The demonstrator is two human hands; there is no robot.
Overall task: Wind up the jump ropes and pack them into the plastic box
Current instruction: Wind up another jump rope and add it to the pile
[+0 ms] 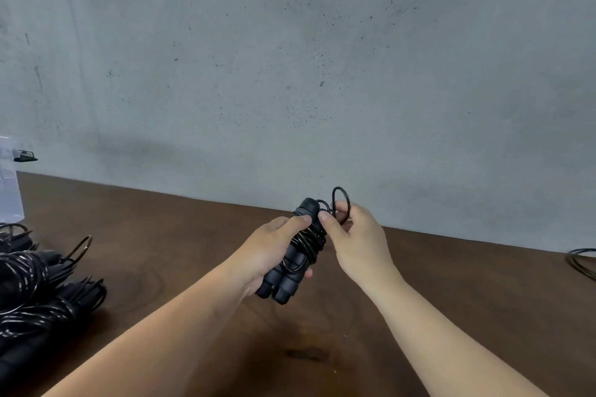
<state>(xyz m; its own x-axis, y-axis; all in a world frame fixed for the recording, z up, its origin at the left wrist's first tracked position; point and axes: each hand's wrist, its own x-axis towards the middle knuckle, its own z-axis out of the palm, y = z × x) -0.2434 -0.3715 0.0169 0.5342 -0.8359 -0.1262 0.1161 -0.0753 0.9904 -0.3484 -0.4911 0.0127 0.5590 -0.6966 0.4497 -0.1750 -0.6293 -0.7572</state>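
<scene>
Left hand (274, 248) grips a black jump rope with two foam handles (292, 263) side by side, cord wound round them, thumb pressed on the coils. Bundle is held above the dark brown wooden table (180, 271), tilted, handle caps up. Right hand (358, 237) pinches a free loop of thin black cord (342, 201) at the bundle's top. More wound black jump ropes (35, 293) lie at far left, near a clear plastic box (9, 184) at the frame edge. Another black cord coil (582, 263) lies at right edge. Grey concrete wall (290, 58) stands behind.

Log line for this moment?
left hand: grips wound jump rope | right hand: pinches end loop | wound ropes: table left | plastic box: far left
</scene>
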